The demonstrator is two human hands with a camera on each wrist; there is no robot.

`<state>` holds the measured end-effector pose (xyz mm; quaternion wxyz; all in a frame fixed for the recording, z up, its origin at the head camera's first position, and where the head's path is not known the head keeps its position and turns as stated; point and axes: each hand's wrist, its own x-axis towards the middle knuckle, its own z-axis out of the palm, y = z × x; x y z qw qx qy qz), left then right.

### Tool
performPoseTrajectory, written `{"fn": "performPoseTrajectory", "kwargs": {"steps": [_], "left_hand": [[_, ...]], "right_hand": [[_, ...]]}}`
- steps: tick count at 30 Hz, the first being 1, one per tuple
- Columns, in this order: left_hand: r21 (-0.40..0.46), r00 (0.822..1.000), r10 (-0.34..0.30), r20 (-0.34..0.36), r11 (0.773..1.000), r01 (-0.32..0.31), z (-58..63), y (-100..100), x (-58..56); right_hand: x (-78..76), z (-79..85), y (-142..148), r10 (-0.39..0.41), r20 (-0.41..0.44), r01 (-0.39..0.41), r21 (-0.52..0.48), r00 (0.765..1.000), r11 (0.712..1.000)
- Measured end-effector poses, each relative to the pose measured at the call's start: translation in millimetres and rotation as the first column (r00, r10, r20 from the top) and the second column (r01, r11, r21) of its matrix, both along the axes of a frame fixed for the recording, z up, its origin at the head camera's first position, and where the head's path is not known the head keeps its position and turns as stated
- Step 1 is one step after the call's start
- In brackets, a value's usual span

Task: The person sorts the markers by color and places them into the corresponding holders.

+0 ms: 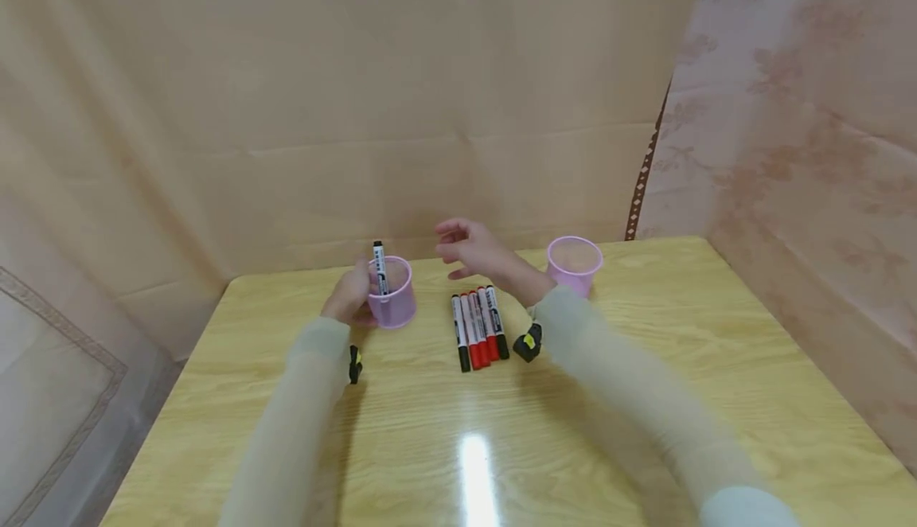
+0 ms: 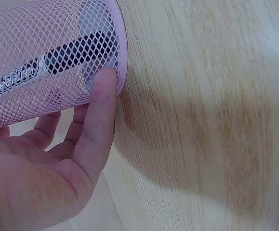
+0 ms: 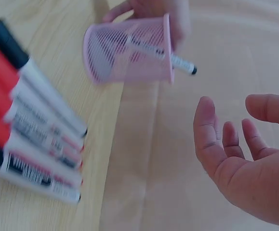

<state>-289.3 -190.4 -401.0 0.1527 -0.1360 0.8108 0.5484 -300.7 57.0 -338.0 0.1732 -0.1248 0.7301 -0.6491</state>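
Observation:
My left hand (image 1: 348,294) holds a pink mesh pen holder (image 1: 396,310) from its left side. In the left wrist view, the thumb (image 2: 100,113) lies along the mesh near the base and the other fingers are partly hidden behind it. A black-and-white marker (image 1: 380,268) leans inside that holder, its end above the rim. My right hand (image 1: 478,250) hovers above the table, with loosely bent fingers and nothing between them. Below it lies a row of several black and red markers (image 1: 477,326), side by side.
A second pink mesh pen holder (image 1: 573,282) stands to the right, just beyond my right wrist. Beige cloth (image 1: 322,113) hangs behind the back edge of the wooden table (image 1: 415,431). Patterned cloth (image 1: 809,137) hangs on the right side.

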Motion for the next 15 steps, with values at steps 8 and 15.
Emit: {"fn": "performPoseTrajectory", "kwargs": {"steps": [8,15], "left_hand": [[-0.001,1.000,-0.005,0.004,1.000,0.005,-3.3,7.0,-4.3],[0.000,1.000,-0.016,-0.002,1.000,0.016,-6.1,8.7,-6.0]], "right_hand": [[-1.1,-9.7,37.5,-0.011,-0.014,0.012,0.087,1.000,0.996],[-0.4,-23.3,50.5,0.016,-0.040,-0.009,0.173,0.999,0.985]]}}
